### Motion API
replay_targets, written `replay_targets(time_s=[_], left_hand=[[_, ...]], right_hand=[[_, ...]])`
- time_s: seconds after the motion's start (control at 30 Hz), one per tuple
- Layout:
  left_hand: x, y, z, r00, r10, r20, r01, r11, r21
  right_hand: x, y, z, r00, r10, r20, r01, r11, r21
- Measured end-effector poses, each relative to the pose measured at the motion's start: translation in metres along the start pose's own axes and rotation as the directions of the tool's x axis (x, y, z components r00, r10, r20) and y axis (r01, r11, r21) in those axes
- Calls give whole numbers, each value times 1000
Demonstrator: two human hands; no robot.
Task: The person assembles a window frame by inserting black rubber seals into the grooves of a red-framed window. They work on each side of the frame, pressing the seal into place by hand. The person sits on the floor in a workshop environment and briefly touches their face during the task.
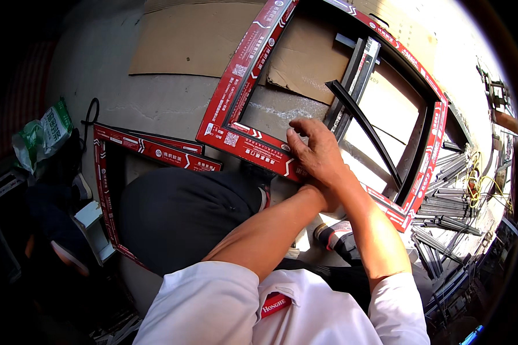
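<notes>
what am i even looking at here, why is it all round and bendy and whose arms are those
This is one picture from a wide fisheye camera worn on a person's head, looking down. That lens bends straight edges, so the picture looks round. No machine is involved: the two bare forearms coming up from the bottom belong to the wearer, who has a white shirt and dark trousers.

The hands meet over the near edge of a rectangular frame wrapped in red printed film, lying on a concrete floor. One hand lies on top, pressing flat on the frame; the other is hidden beneath it, so I cannot tell which is which or whether anything is gripped. A loose black strip crosses the frame's opening. Cardboard sheets lie underneath, a second red frame is at the left, and grey metal profiles are piled at the right.
</notes>
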State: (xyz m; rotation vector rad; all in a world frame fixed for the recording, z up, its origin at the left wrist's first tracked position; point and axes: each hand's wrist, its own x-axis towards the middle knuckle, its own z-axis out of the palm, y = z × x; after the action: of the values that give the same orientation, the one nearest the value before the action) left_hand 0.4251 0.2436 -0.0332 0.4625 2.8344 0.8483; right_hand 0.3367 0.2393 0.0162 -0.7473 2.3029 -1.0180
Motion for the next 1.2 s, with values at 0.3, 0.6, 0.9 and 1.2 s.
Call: replay_targets(time_s=[0.3,0.6,0.9,1.2], left_hand=[[8,3,-43,990,26,142,-33,998,51],[18,11,-59,958,-25,286,-9,993,117],[27,13,-62,934,-16,356,-26,993,111],[24,13,-62,942,-9,334,-29,994,110]], right_hand=[[-75,151,-80,837,96,-538,-368,828,-424],[-78,202,-97,876,358,-325,-479,725,-494],[-58,179,-91,914,-35,-404,-208,815,-541],[-56,136,-89,864,-259,-431,21,875,-484]])
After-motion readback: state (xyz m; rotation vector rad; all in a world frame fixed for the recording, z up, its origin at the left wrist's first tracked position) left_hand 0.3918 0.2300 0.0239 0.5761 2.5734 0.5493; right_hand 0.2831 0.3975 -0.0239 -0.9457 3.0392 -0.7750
